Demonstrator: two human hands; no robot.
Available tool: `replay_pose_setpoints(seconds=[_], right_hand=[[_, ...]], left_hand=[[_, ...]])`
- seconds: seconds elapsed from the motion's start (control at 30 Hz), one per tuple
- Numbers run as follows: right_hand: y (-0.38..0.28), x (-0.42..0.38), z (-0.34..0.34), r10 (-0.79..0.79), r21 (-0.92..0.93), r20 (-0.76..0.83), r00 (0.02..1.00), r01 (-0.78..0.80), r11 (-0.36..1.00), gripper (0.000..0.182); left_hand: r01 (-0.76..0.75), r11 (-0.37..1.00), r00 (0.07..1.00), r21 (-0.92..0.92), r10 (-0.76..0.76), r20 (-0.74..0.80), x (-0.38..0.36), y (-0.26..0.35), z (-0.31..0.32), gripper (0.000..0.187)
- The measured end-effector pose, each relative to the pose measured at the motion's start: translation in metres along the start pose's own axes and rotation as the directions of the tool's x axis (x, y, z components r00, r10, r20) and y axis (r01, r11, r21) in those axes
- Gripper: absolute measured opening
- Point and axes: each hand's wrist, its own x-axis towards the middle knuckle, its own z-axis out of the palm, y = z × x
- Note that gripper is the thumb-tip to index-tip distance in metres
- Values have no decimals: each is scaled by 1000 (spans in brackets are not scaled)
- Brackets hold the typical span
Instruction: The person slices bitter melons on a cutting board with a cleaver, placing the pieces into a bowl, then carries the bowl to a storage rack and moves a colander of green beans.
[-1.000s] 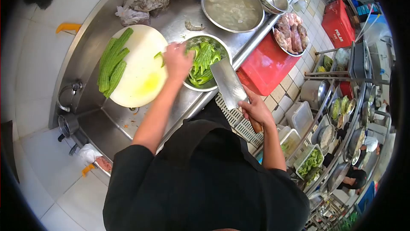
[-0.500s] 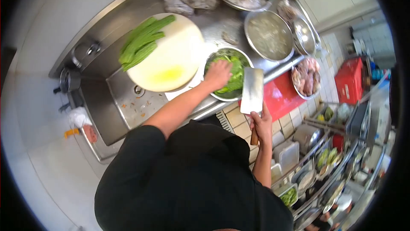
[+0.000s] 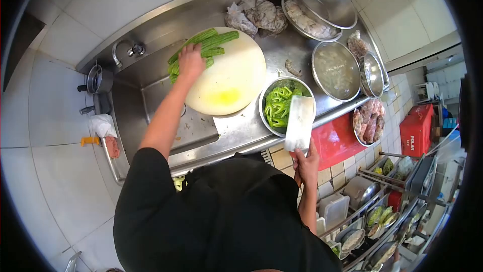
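Green vegetables (image 3: 221, 40) lie across the left edge of the pale board (image 3: 232, 70), partly hidden beneath my left hand (image 3: 191, 62) — whether its fingers are apart or clamped, I cannot tell. My right hand (image 3: 307, 164) grips a cleaver (image 3: 300, 123), fingers closed on its mostly hidden handle; the blade covers some slices (image 3: 278, 106) in the bowl (image 3: 262, 113).

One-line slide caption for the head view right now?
Left hand on long green vegetables at a pale round board's edge, right hand holding a cleaver.
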Motion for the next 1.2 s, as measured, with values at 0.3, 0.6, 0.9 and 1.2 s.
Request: replay_pose_setpoints(seconds=[0.3,0.6,0.9,1.2], right_hand=[[-11,5,36,11,11,91,996,-12,1000,71],[-12,1,34,30,-43,36,999,-29,999,72],[1,1,31,-34,7,40,999,34,999,71],[-6,11,63,-51,-119,215,975,78,990,74]], left_hand=[[-162,983,981,-87,169,91,23,-20,-28,54],[-817,546,566,-185,821,-74,39,50,-21,43],[-110,913,987,-392,148,68,-109,76,25,57],[-35,710,987,-704,137,89,-91,69,53,51]])
